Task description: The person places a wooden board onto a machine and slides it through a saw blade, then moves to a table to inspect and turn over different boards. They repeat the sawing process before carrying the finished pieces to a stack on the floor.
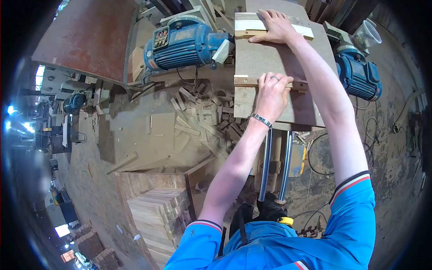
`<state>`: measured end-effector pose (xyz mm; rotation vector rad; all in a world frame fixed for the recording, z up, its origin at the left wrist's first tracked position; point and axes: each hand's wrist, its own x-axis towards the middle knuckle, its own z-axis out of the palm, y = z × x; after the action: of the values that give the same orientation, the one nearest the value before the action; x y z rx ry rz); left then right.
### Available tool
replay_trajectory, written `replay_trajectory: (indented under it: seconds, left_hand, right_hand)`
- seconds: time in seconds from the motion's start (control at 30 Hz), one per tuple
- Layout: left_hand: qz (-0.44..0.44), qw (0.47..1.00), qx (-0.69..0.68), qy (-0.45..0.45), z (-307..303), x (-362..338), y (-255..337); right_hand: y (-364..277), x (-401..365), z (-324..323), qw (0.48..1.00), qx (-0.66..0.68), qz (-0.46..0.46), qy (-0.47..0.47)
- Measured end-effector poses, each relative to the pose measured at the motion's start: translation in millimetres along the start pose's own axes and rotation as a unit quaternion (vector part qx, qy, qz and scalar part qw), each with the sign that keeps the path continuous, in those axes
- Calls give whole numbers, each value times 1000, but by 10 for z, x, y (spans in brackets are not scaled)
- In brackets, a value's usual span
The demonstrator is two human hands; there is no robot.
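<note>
A flat board table [256, 58] slides on two steel rods [287, 153] in front of me. My left hand [272, 95] is closed over the near wooden strip [245, 81], which has screws in it and runs across the table. Farther off, my right hand [278, 28] lies across a pale wooden piece [248, 25], its thumb on the near side and its fingers reaching over the far side. A narrow screwed strip [243, 34] runs along the near edge of that piece. The undersides of both hands are hidden.
Blue electric motors stand left [184, 47] and right [360, 74] of the table. Wood offcuts [198, 112] litter the floor at left. A wooden crate [148, 180] holds stacked wooden blocks [157, 207]. A clear plastic bucket [368, 35] stands at upper right, and cables lie on the right floor.
</note>
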<state>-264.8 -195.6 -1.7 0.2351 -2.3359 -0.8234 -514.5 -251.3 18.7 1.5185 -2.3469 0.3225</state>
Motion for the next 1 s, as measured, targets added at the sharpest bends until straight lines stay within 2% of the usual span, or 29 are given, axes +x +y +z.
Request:
replay_trajectory:
  seconds: [0.33, 0.4, 0.47, 0.57, 0.67, 0.87, 0.93, 1.0]
  left_hand:
    - [6, 1000, -5, 7, -239, -976, 524]
    - [1, 1000, -5, 0, -334, -1242, 688]
    - [-5, 1000, -10, -8, -468, -1513, 889]
    - [-13, 1000, -18, -20, -625, -1959, 1169]
    - [-20, 999, -21, -32, -746, -2370, 1392]
    - [-17, 999, -20, -32, -926, -3037, 1741]
    - [-19, 999, -32, -36, -994, -3157, 1830]
    - [-43, 996, -65, -39, -1101, -3309, 1960]
  right_hand:
    - [-531, -885, -451, 999, 14, -28, -8]
    - [-594, -1056, -593, 997, 17, -24, -65]
    - [-560, -1221, -738, 991, 74, -45, -103]
    - [-517, -1287, -1111, 934, 216, -94, -270]
    - [-786, -1535, -1376, 930, 211, -105, -284]
    - [-1160, -2186, -1439, 961, 132, -141, -196]
    - [-1285, -2283, -1617, 957, 131, -134, -219]
    - [-1386, -2412, -1832, 963, 167, -159, -138]
